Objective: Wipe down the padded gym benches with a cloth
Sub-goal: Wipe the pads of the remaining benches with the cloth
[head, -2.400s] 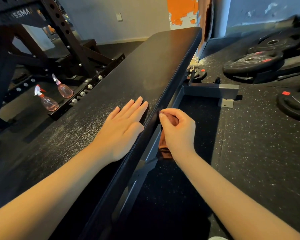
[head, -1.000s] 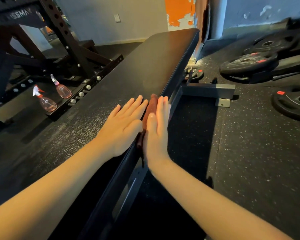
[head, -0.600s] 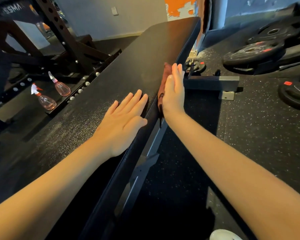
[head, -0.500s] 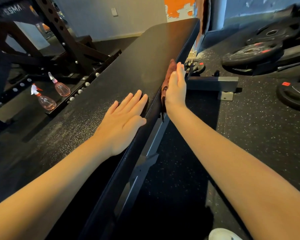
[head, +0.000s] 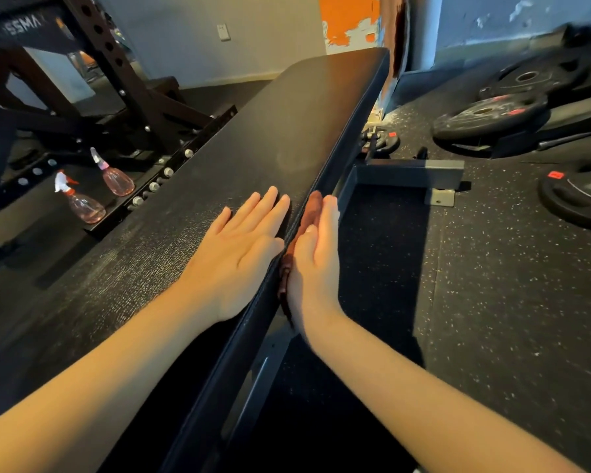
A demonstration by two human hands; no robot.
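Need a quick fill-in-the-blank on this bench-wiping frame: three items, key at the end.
The right hand presses the cloth against the bench pad's side edge; the left hand lies flat on its ____ surface.
____ spray bottles stand left of the bench.
The weight plates lie on the floor to the bench's ____.
Missing: top; two; right.

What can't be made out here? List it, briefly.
Head view only:
- The cloth: mostly hidden between the right hand and the bench side edge.
- The bench's near end: cut off by the bottom edge.
- The rack lettering: start lost in shadow.
- The far weight plates: blurred.
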